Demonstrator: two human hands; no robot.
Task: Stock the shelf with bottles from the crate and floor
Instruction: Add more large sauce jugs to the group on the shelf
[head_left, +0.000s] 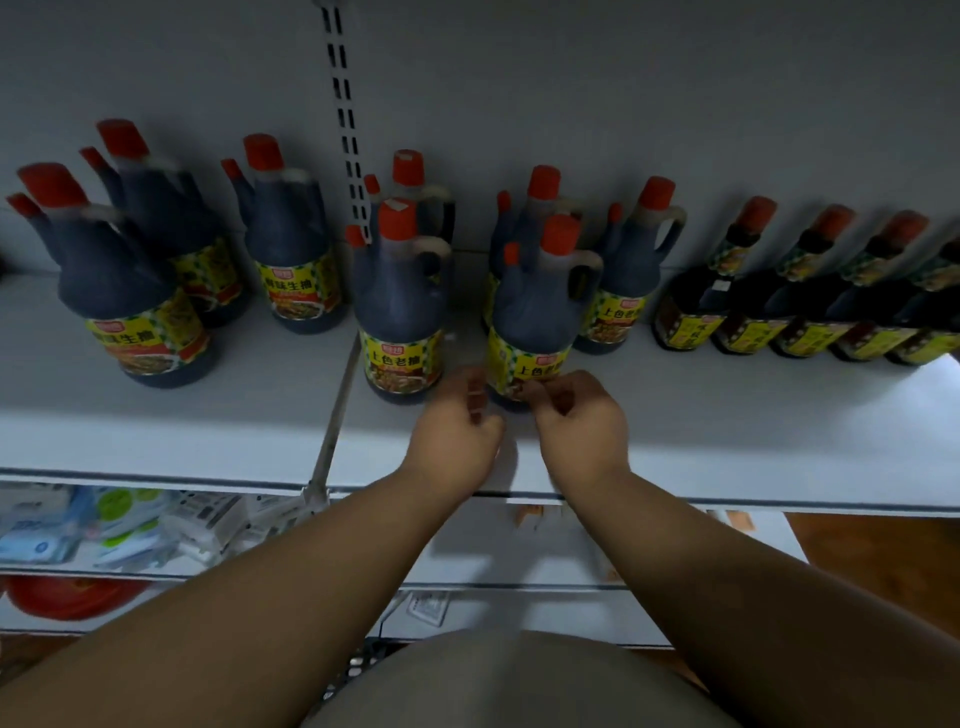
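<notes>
Both hands meet at the base of one dark plastic handled jug with a red cap and yellow label (537, 317), standing near the front lip of the white metal shelf (727, 441). The right hand (582, 421) curls its fingertips against the label's lower edge; the left hand (454, 431) is loosely curled just beside it — whether it touches, I cannot tell. Probably they are squaring the label forward. Bare shelf lies at four o'clock; a matching red-capped jug (402, 306) crowds at nine o'clock.
</notes>
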